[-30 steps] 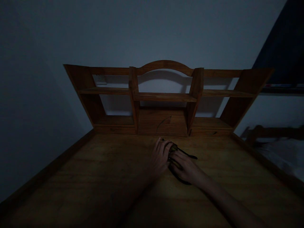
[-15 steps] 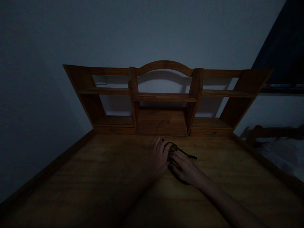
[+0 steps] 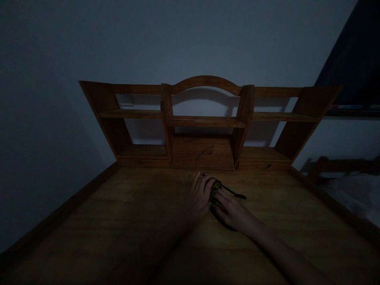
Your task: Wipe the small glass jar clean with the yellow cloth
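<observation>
A dark pair of glasses [image 3: 234,193] with a yellowish tint lies on the wooden desk under both of my hands. One thin arm of it sticks out to the right; the other curves below my right hand. My left hand [image 3: 201,196] covers the left end of the glasses, fingers bent over it and the tip of its frame just showing above. Pressed close against it, my right hand [image 3: 230,206] has its fingers curled onto the middle of the frame. Dim light and the fingers hide most of the front.
Behind the hands stands a wooden shelf unit [image 3: 206,122] with several compartments, against a pale wall [image 3: 190,39]. Raised edges [image 3: 323,198] border the desk. A power outlet [image 3: 126,99] shows behind the left shelves. At right are a dark window-like panel [image 3: 356,59] and a wooden rail [image 3: 344,165].
Hardly anything differs. Both hands stay in place on the glasses, and the picture is slightly darker around the forearms.
</observation>
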The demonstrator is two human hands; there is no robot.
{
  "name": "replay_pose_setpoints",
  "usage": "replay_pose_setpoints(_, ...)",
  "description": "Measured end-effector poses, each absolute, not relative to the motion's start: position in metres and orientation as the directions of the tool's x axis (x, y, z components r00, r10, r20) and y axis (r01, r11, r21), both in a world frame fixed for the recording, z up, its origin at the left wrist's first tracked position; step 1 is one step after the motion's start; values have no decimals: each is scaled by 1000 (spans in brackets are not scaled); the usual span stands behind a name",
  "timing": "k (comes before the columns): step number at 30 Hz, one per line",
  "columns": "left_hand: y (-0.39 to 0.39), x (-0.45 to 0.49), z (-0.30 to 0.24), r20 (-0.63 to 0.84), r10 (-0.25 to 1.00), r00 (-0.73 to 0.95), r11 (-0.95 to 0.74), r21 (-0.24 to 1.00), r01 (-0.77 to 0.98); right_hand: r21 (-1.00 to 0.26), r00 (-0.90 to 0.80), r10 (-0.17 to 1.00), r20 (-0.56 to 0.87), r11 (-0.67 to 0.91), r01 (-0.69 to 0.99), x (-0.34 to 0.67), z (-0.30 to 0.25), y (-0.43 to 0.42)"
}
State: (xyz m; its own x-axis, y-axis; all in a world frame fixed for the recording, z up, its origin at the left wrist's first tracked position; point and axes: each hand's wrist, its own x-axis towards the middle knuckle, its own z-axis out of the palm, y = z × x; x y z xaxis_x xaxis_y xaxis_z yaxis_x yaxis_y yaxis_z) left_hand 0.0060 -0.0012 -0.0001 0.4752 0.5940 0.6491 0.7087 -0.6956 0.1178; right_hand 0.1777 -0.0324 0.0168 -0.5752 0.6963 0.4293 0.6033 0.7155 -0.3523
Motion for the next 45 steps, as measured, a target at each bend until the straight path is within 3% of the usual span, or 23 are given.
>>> replay_pose_setpoints(7, -1, 6, 0, 643, 596, 481, -702, 126, 701, -297, -581, 685, 439, 721, 626, 177, 18, -34)
replay_pose_setpoints(23, -1, 6, 1, 637, 623, 454, -674, 143, 725, 39, -619, 614, 490, 694, 719, 180, 11, -30)
replay_pose_setpoints(34, -5, 7, 4, 671, 619, 409, -676, 190, 712, 23, -616, 630, 473, 690, 723, 176, 15, -33)
replay_pose_setpoints(38, -6, 5, 5, 679, 615, 400, -675, 192, 712, -88, -591, 644, 486, 709, 700, 177, 15, -34)
replay_pose_setpoints(42, -5, 4, 4, 687, 612, 391, -670, 187, 719, -376, -541, 666, 515, 742, 555, 178, 19, -33)
replay_pose_setpoints(45, -3, 5, 2, 689, 624, 369, -653, 201, 730, -594, -471, 729, 497, 682, 427, 181, 17, -31)
